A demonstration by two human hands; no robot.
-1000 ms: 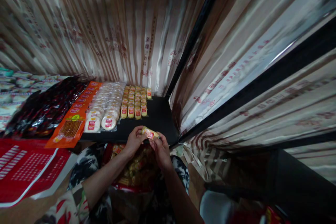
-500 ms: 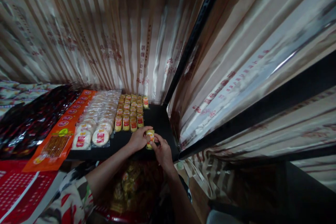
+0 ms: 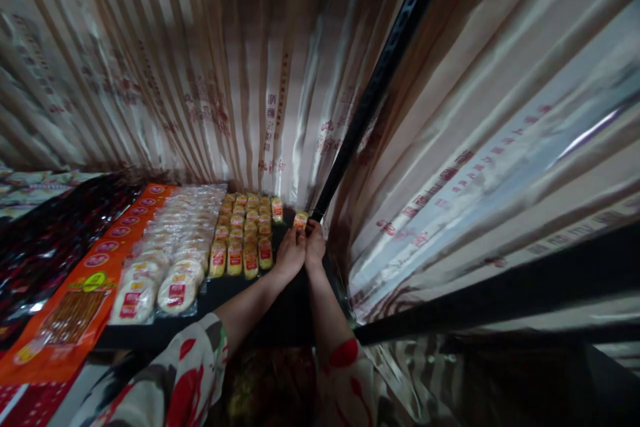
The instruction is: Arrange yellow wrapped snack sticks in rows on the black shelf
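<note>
At the back right of the black shelf (image 3: 225, 300), a small yellow packaged snack (image 3: 300, 220) is pinched between both hands. My left hand (image 3: 291, 252) closes on its lower left side, and my right hand (image 3: 315, 241) grips its right side. Left of them stand rows of similar yellow snack packs (image 3: 243, 230) with red labels. One more yellow pack (image 3: 277, 210) stands apart at the back, just right of those rows. My fingertips are partly hidden behind the pack and each other.
Rows of round white packaged cakes (image 3: 175, 287) lie further left, beside orange snack bags (image 3: 80, 307) and dark glossy packs (image 3: 50, 247). A black metal post (image 3: 370, 100) rises at the corner. Printed curtains (image 3: 280, 80) hang behind. Yellow packs (image 3: 255, 387) sit dimly below the shelf.
Both hands have moved from the shelf's front to its back right corner, carrying the yellow packaged snack. The view has shifted slightly.
</note>
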